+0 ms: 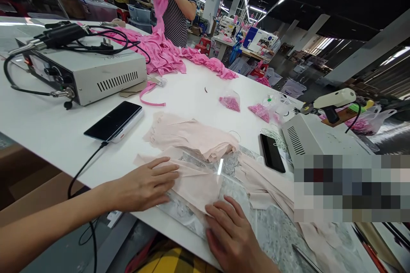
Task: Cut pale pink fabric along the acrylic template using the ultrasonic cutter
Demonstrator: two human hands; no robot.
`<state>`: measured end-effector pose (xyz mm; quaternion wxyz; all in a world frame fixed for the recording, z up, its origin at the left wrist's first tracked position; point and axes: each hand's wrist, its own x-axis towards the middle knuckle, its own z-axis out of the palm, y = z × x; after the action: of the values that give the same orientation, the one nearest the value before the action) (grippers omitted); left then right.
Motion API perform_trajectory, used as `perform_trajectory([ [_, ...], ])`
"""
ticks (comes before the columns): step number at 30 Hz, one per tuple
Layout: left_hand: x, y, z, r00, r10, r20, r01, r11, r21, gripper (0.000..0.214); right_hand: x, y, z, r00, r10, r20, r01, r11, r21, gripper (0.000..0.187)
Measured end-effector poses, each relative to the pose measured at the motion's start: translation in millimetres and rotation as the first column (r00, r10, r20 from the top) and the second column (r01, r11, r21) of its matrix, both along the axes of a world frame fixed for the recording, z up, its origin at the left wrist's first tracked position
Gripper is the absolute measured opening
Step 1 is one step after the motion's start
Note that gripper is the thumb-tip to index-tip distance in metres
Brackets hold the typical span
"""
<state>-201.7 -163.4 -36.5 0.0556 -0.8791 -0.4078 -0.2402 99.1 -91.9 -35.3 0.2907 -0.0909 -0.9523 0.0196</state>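
Observation:
A pale pink fabric piece (195, 181) lies on a grey marbled board (235, 194) in front of me. My left hand (149, 185) rests palm down at its left end, fingers stretched out and slightly apart. At the near right corner of the same piece is my right hand (232, 230), its fingers loosely bent and spread, touching the edge. A stack of similar pale pink fabric (192, 134) sits just beyond. More long pale strips (265, 179) run along the right side of the board.
A grey metal box (109, 70) with cables stands at the left, near a phone on a white block (117, 119). Another phone (272, 153) lies right, beside a second box (312, 138). Tweezers (306, 258) lie near right. Across the table, a person (176, 4) handles bright pink fabric (156, 51).

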Motion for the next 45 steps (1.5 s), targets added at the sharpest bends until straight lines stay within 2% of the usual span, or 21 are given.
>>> perform_trajectory([
  [5, 24, -1, 2.2, 0.998, -0.033, 0.056, 0.036, 0.998, -0.046, 0.031, -2, -1, -6.0, 0.999, 0.001, -0.037, -0.001, 1.000, -0.007, 0.024],
  [10, 32, 2, -2.8, 0.998, -0.020, 0.059, 0.024, 0.996, -0.082, 0.020, 0, 1, -6.7, 0.998, 0.014, -0.062, -0.016, 1.000, -0.027, 0.027],
  [16, 36, 8, -10.6, 0.992, 0.043, 0.121, -0.040, 0.999, -0.025, 0.009, -4, 8, 1.2, 0.955, -0.036, -0.296, -0.034, 0.973, -0.229, 0.034],
  [20, 26, 17, -16.3, 0.947, 0.131, 0.293, -0.107, 0.990, -0.095, 0.026, -14, 22, 12.9, 0.921, -0.126, -0.370, 0.002, 0.948, -0.319, 0.025],
  [23, 6, 29, -2.7, 0.888, 0.273, 0.369, -0.156, 0.935, -0.318, 0.020, -22, 41, 26.4, 0.887, -0.251, -0.388, 0.054, 0.889, -0.454, 0.017],
  [26, -20, 50, 26.1, 0.847, 0.400, 0.351, -0.191, 0.844, -0.501, 0.023, -31, 73, 42.3, 0.844, -0.409, -0.347, 0.125, 0.778, -0.615, 0.021],
  [28, -36, 73, 44.7, 0.836, 0.466, 0.289, -0.262, 0.802, -0.537, 0.037, -39, 99, 50.9, 0.830, -0.485, -0.274, 0.165, 0.684, -0.711, 0.025],
  [30, -49, 100, 56.4, 0.827, 0.504, 0.250, -0.319, 0.786, -0.530, 0.044, -50, 127, 55.1, 0.819, -0.543, -0.184, 0.209, 0.581, -0.787, 0.023],
  [31, -55, 114, 59.0, 0.822, 0.522, 0.229, -0.347, 0.776, -0.526, 0.044, -57, 140, 55.1, 0.812, -0.566, -0.139, 0.230, 0.531, -0.816, 0.023],
  [32, -59, 128, 59.5, 0.815, 0.543, 0.203, -0.379, 0.763, -0.523, 0.043, -63, 152, 53.8, 0.805, -0.585, -0.097, 0.251, 0.484, -0.838, 0.032],
  [35, -68, 160, 52.6, 0.795, 0.597, 0.105, -0.469, 0.715, -0.519, 0.035, -79, 177, 44.3, 0.784, -0.620, 0.005, 0.310, 0.385, -0.869, 0.038],
  [38, -73, 173, 44.1, 0.781, 0.623, 0.029, -0.531, 0.689, -0.494, 0.035, -77, 183, 34.3, 0.759, -0.650, 0.053, 0.362, 0.352, -0.863, 0.037],
  [41, -73, 174, 43.8, 0.774, 0.633, 0.009, -0.571, 0.704, -0.423, 0.046, -51, 170, 31.6, 0.705, -0.708, 0.034, 0.406, 0.364, -0.839, 0.036],
  [43, -62, 173, 48.3, 0.798, 0.603, 0.023, -0.549, 0.742, -0.385, 0.051, -24, 152, 33.6, 0.656, -0.755, -0.005, 0.428, 0.377, -0.821, 0.035],
  [45, -37, 172, 54.6, 0.851, 0.522, 0.064, -0.469, 0.807, -0.358, 0.048, 6, 129, 36.0, 0.603, -0.796, -0.053, 0.444, 0.391, -0.806, 0.032],
])
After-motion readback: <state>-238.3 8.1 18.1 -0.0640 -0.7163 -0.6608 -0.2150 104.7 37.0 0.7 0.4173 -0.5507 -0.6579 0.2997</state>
